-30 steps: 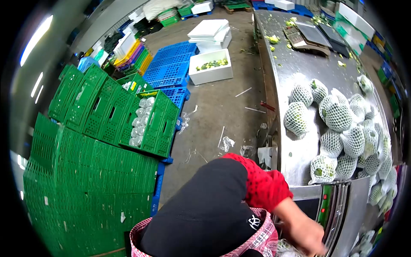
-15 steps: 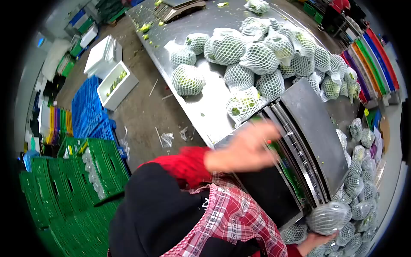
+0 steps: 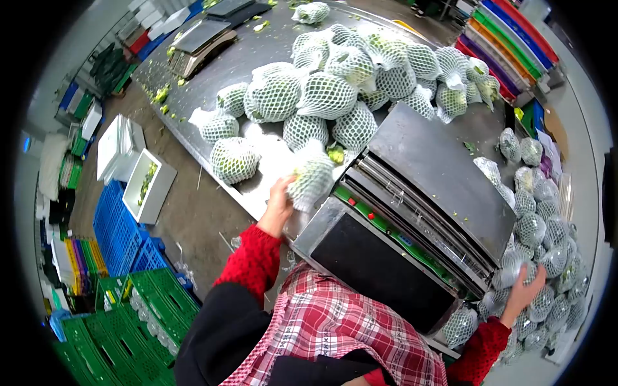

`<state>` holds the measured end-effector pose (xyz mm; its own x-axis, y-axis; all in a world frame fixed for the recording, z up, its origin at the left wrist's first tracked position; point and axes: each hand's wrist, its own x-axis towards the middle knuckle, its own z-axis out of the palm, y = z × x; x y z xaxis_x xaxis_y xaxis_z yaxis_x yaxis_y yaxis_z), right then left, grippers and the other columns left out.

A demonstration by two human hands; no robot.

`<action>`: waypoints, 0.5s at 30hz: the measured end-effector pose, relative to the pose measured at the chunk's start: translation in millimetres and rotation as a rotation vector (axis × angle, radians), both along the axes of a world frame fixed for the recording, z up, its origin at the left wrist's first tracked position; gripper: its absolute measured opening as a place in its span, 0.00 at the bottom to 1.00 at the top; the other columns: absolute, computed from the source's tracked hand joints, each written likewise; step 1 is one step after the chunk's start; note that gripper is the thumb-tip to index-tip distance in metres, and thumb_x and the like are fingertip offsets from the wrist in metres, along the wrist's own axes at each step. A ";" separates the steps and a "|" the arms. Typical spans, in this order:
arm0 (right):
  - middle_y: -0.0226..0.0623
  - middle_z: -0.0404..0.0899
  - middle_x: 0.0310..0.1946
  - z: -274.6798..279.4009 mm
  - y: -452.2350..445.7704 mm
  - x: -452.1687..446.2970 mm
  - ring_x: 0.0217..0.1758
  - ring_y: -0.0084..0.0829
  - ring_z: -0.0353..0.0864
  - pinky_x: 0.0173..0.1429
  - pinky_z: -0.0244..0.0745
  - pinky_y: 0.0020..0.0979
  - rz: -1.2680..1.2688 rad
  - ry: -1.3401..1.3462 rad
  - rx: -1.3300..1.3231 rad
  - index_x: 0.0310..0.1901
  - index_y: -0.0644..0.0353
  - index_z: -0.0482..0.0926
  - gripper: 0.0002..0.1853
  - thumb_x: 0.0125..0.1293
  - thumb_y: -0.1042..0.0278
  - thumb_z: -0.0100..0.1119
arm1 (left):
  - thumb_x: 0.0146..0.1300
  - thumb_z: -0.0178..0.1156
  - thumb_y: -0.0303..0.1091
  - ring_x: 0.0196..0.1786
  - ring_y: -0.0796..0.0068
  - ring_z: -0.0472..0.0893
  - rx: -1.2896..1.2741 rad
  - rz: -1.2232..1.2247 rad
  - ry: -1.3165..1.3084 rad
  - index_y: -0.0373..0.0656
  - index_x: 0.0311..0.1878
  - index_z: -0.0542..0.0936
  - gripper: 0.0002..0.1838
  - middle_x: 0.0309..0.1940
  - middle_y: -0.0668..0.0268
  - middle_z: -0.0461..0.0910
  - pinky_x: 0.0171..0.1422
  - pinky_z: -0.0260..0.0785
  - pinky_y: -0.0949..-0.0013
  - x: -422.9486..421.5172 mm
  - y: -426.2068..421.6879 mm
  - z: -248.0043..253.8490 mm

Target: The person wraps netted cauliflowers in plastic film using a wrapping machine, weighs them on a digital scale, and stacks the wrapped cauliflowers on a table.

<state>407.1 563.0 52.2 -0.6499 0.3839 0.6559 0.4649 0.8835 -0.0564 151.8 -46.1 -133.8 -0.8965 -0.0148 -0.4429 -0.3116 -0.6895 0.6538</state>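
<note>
My left hand (image 3: pixel 279 201) is closed on the side of a vegetable head in a white foam net (image 3: pixel 311 175), at the near edge of a heap of similar netted heads (image 3: pixel 328 95) on the metal table. Pale green shows through the mesh. My right hand (image 3: pixel 524 293) reaches to the right, its fingers curved around a netted head in clear film (image 3: pixel 510 270) at the edge of a pile of wrapped heads (image 3: pixel 532 229). Between my hands stands a wrapping machine with a black plate (image 3: pixel 380 270), a green control strip (image 3: pixel 386 229) and a metal cover (image 3: pixel 438 174).
A weighing scale (image 3: pixel 201 42) and green scraps (image 3: pixel 161 94) are on the table's far left. On the floor at left are a white foam box (image 3: pixel 161 193), blue crates (image 3: pixel 119 222) and green crates (image 3: pixel 116 341). Coloured crates (image 3: pixel 508 45) are stacked at upper right.
My left hand has moved from over the machine to the heap and taken hold of a netted head. My right hand has carried a film-wrapped head farther into the right-hand pile. The view has shifted.
</note>
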 end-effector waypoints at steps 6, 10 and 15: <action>0.43 0.70 0.64 42.9 -183.5 -102.4 0.66 0.39 0.70 0.68 0.65 0.38 0.612 0.019 -0.609 0.65 0.60 0.69 0.32 0.55 0.77 0.60 | 0.55 0.62 0.30 0.55 0.62 0.80 -0.311 -0.252 0.453 0.32 0.68 0.63 0.36 0.55 0.51 0.77 0.59 0.73 0.62 -13.4 61.1 183.6; 0.47 0.65 0.66 37.7 -215.1 -178.9 0.70 0.41 0.64 0.71 0.60 0.38 0.951 0.046 -0.817 0.68 0.60 0.65 0.28 0.68 0.60 0.53 | 0.54 0.72 0.41 0.53 0.67 0.79 -0.498 -0.571 0.646 0.31 0.65 0.68 0.39 0.54 0.51 0.78 0.59 0.71 0.68 -7.4 203.8 218.2; 0.50 0.65 0.65 -15.8 -144.2 -180.0 0.70 0.43 0.63 0.72 0.57 0.34 0.741 -0.021 -1.005 0.69 0.63 0.63 0.28 0.75 0.52 0.43 | 0.57 0.65 0.56 0.58 0.51 0.76 -0.972 -0.554 0.936 0.35 0.66 0.70 0.41 0.56 0.44 0.73 0.63 0.67 0.59 -7.3 288.5 175.1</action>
